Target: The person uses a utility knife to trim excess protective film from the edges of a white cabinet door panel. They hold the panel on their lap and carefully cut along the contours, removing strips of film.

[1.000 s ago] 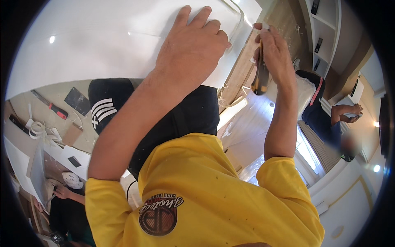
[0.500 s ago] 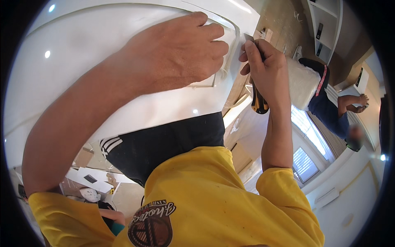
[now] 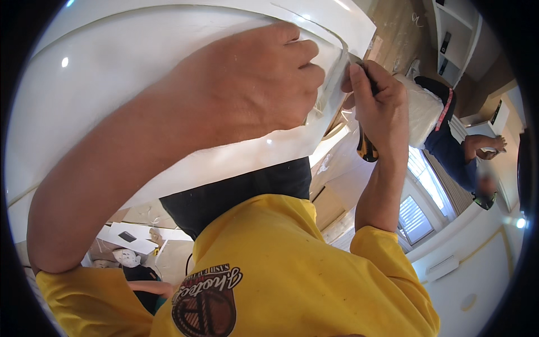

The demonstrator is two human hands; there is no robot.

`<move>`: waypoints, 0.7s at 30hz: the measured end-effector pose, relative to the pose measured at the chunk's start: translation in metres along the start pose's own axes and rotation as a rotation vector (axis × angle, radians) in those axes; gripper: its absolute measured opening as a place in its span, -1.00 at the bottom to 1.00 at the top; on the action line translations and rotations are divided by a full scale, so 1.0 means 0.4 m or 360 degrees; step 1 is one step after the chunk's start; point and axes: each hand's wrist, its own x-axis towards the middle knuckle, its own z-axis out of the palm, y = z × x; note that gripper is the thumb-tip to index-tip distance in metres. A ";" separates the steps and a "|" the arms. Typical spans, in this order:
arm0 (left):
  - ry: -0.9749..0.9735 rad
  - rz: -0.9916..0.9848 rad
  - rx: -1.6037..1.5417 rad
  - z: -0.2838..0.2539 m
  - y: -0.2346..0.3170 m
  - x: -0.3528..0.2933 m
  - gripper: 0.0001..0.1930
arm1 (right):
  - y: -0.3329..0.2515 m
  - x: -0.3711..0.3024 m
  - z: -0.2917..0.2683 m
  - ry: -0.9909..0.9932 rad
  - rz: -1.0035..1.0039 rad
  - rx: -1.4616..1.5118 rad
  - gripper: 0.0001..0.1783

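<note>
A white glossy panel lies in front of me, with a thin pale strip following a curved line near its far edge and right corner. My left hand rests on the panel with its fingers curled under. Whatever those fingers may press or hold is hidden beneath them. At the panel's right corner my right hand grips a utility knife with a black and yellow handle. The knife's blade end points up past my thumb and sits at or very close to the strip; contact is hard to tell.
Another person in dark clothes stands at the right, hands raised. White shelving is at the upper right, and a window lies below. At lower left, a second person's arm shows near a white board with a dark flat object on it.
The view has shifted slightly, and the panel and both hands appear farther right. The knife's blade end has come closer to the strip at the corner. My left hand stays curled on the panel.
</note>
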 end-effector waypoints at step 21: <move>0.0063 -0.0141 -0.0024 0.010 0.017 0.016 -0.80 | 0.023 0.021 -0.042 0.0072 -0.0465 -0.0669 -0.75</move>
